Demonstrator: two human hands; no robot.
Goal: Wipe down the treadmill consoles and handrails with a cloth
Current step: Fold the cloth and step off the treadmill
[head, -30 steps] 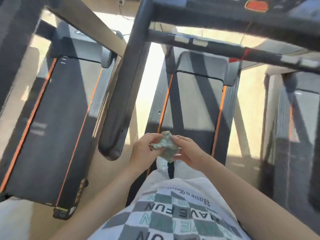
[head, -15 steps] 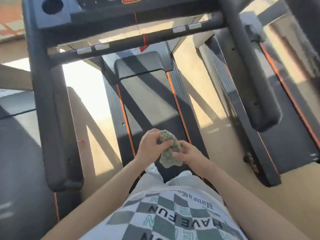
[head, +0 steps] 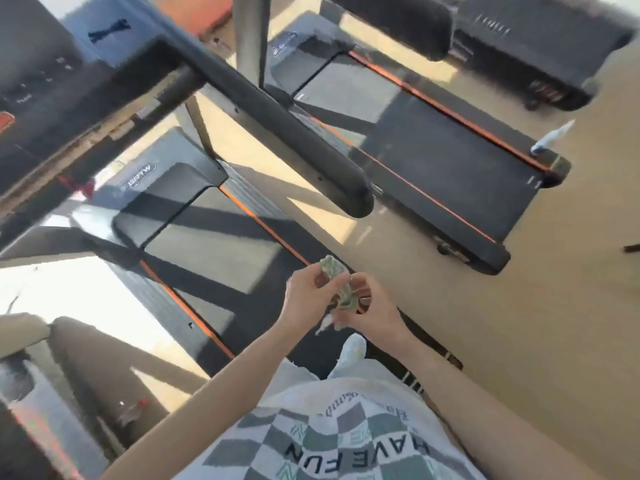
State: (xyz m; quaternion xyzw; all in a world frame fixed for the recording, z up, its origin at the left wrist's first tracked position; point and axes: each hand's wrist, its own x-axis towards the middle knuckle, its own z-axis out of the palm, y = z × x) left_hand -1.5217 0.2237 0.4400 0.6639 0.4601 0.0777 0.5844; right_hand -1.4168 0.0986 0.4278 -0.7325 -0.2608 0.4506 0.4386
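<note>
Where the checkered shirt (head: 329, 441) fills the bottom of the view, two bare forearms are stretched forward over the treadmill belt (head: 214, 268). A white shoe (head: 355, 349) is seen on the belt, just under the hands. A small crumpled greenish cloth (head: 337, 280) is held between both hands in the air, above the right orange stripe of the belt. Its upper part is pinched by the thumb and fingers of the left hand (head: 304, 292). Its lower part is gripped by the curled fingers of the right hand (head: 372, 311). Further on, the dark right handrail (head: 277, 119) is seen, well apart from the cloth. It slants down from the console (head: 34, 81) at the upper left to its rounded end. Beyond it, a second treadmill (head: 433, 161) is placed on the tan floor (head: 536, 323).
</note>
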